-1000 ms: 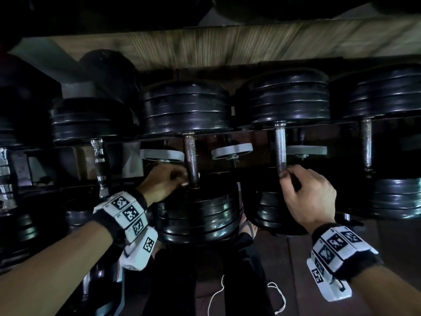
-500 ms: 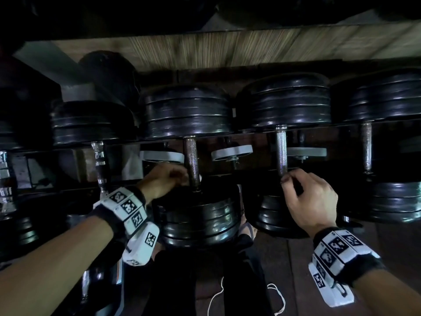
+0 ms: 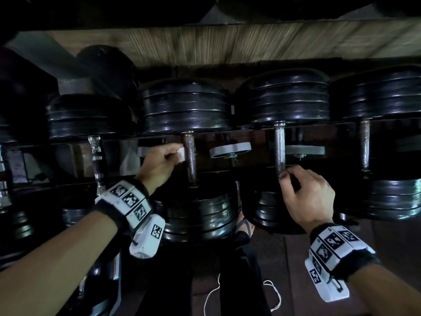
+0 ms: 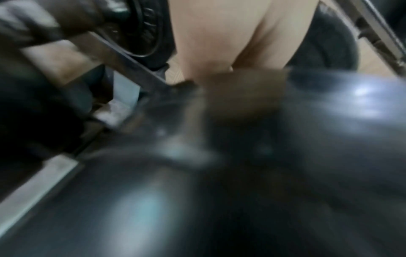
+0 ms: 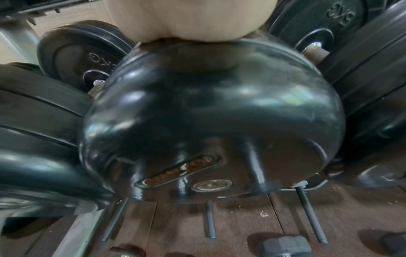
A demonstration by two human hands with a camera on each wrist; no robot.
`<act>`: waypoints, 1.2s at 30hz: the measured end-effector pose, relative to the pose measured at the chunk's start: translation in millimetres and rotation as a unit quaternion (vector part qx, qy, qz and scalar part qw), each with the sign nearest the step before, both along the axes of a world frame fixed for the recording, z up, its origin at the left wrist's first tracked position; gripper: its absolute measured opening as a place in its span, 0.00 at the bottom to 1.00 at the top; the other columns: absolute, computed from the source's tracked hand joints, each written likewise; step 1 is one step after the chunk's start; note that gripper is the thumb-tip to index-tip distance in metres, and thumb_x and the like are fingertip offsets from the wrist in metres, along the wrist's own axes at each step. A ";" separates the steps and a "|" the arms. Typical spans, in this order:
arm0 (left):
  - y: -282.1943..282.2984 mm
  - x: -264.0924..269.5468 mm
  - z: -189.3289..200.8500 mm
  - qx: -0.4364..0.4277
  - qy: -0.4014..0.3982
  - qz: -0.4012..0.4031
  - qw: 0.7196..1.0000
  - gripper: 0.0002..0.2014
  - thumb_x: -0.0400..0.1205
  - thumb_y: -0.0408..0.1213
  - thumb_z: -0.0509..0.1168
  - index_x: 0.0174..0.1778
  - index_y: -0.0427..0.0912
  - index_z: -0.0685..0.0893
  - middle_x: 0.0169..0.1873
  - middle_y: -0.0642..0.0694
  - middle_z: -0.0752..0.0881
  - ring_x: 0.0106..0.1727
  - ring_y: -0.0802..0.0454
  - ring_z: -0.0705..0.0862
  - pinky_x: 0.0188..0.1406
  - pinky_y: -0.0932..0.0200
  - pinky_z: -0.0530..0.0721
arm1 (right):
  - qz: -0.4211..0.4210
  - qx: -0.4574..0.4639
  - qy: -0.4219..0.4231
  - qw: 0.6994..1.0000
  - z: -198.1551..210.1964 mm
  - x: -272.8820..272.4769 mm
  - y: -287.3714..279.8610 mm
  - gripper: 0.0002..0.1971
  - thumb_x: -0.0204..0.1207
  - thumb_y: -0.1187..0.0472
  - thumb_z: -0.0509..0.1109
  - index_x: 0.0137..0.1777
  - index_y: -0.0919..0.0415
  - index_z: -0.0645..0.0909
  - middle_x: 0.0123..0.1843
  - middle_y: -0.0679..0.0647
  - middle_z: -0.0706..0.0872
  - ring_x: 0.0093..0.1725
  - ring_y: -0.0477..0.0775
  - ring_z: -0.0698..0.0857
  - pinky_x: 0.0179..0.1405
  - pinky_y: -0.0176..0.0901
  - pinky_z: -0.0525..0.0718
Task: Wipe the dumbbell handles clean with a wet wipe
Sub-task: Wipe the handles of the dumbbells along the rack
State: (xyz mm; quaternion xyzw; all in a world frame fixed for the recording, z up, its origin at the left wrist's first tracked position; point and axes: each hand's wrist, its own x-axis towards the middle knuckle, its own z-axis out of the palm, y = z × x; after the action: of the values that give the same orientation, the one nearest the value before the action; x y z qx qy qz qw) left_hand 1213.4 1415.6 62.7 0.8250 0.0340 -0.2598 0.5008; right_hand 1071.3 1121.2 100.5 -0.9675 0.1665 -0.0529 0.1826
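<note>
The left hand (image 3: pixel 159 165) pinched a small white wet wipe (image 3: pixel 180 153) against the rusty knurled steel dumbbell handle (image 3: pixel 191 159) while the right hand (image 3: pixel 304 192) gripped the neighbouring handle (image 3: pixel 279 149), so loose pinching could probably drop the wipe.

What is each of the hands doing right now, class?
Left hand: pinching a small white wet wipe against the knurled metal dumbbell handle.
Right hand: curled round the neighbouring metal handle.
</note>
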 end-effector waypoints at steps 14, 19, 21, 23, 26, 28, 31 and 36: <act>7.2 -15.0 -13.5 0.041 -0.002 -0.120 0.992 0.07 0.80 0.37 0.68 0.46 0.41 0.90 0.44 0.41 0.92 0.50 0.45 0.89 0.63 0.43 0.84 | -0.007 0.007 -0.012 1.000 0.7 0.4 1.6 0.16 0.77 0.49 0.62 0.43 0.60 0.87 0.32 0.56 0.84 0.32 0.66 0.84 0.31 0.49 0.80; 19.4 -20.0 -15.7 0.043 0.020 -0.107 0.993 0.16 0.76 0.37 0.77 0.35 0.70 0.89 0.33 0.66 0.89 0.38 0.66 0.84 0.52 0.60 0.81 | -0.002 0.007 -0.005 1.000 0.6 0.0 1.2 0.19 0.77 0.47 0.60 0.45 0.59 0.87 0.33 0.56 0.85 0.34 0.67 0.85 0.33 0.51 0.81; 16.2 -17.9 -18.1 0.059 0.039 -0.113 0.991 0.23 0.77 0.22 0.73 0.31 0.61 0.90 0.30 0.63 0.88 0.34 0.70 0.83 0.47 0.67 0.79 | -0.004 0.004 -0.007 1.000 1.2 0.1 1.3 0.18 0.77 0.47 0.60 0.44 0.59 0.87 0.33 0.57 0.85 0.34 0.68 0.85 0.33 0.52 0.81; 12.8 -18.1 -21.5 0.069 0.052 -0.142 0.986 0.19 0.76 0.19 0.70 0.31 0.51 0.87 0.31 0.57 0.88 0.34 0.67 0.82 0.47 0.62 0.80 | -0.005 0.006 -0.010 1.000 1.8 0.5 2.2 0.18 0.77 0.48 0.61 0.44 0.59 0.86 0.33 0.57 0.84 0.34 0.68 0.85 0.32 0.51 0.81; 13.2 -19.6 -19.0 0.066 0.071 -0.127 0.987 0.21 0.76 0.20 0.71 0.31 0.54 0.87 0.25 0.63 0.87 0.31 0.73 0.82 0.45 0.70 0.79 | -0.006 0.007 -0.007 1.000 1.9 0.6 2.0 0.17 0.77 0.48 0.61 0.43 0.60 0.86 0.32 0.56 0.84 0.33 0.67 0.84 0.32 0.50 0.80; 14.4 -16.9 -11.7 0.024 0.095 -0.085 0.992 0.23 0.76 0.18 0.71 0.29 0.55 0.91 0.24 0.65 0.87 0.30 0.73 0.83 0.42 0.76 0.78 | -0.004 0.009 -0.006 1.000 1.7 0.6 2.0 0.17 0.77 0.49 0.61 0.43 0.60 0.86 0.32 0.56 0.84 0.33 0.67 0.84 0.32 0.50 0.80; 9.7 1.0 -2.7 -0.031 0.085 0.010 0.996 0.11 0.77 0.23 0.73 0.52 0.38 0.92 0.39 0.53 0.92 0.43 0.65 0.88 0.55 0.71 0.81 | -0.006 0.012 -0.011 1.000 1.4 0.1 1.7 0.17 0.77 0.49 0.61 0.43 0.60 0.86 0.32 0.56 0.84 0.32 0.66 0.84 0.32 0.50 0.80; -7.6 23.8 4.6 -0.033 0.051 0.055 0.997 0.15 0.83 0.26 0.67 0.65 0.39 0.85 0.59 0.41 0.88 0.58 0.49 0.85 0.60 0.59 0.81 | -0.007 0.018 -0.017 1.000 3.3 0.9 3.8 0.18 0.77 0.49 0.60 0.44 0.60 0.86 0.32 0.57 0.84 0.32 0.66 0.84 0.33 0.49 0.80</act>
State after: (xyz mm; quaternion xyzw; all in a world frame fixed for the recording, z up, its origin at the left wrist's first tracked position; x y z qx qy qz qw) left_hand 1237.1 1407.9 67.3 0.7903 0.0968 -0.2746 0.5391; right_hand 1072.3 1124.9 103.7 -0.9618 0.1715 -0.0677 0.2024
